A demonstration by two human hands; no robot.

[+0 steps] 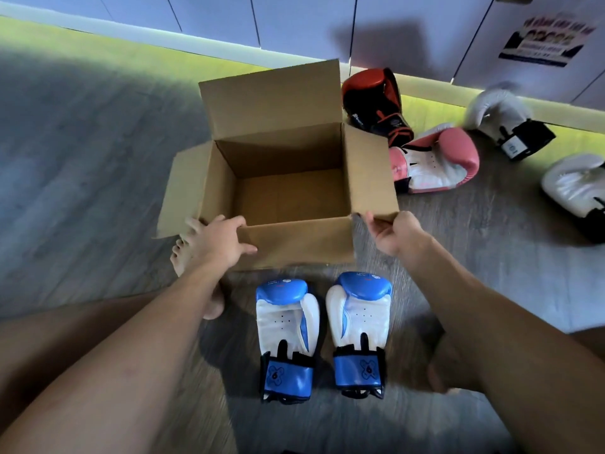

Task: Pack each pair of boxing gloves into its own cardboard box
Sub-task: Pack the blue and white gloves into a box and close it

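An open cardboard box stands on the floor in front of me, empty inside, with its flaps spread out. My left hand grips the near left corner of the box. My right hand pinches the near corner of the right flap. Two blue and white boxing gloves lie palm up side by side just below the box: the left glove and the right glove. Neither hand touches them.
Right of the box lie a red and black glove, a pink and white glove and two white gloves. A bare foot rests by the box's left corner. White cabinet doors line the back.
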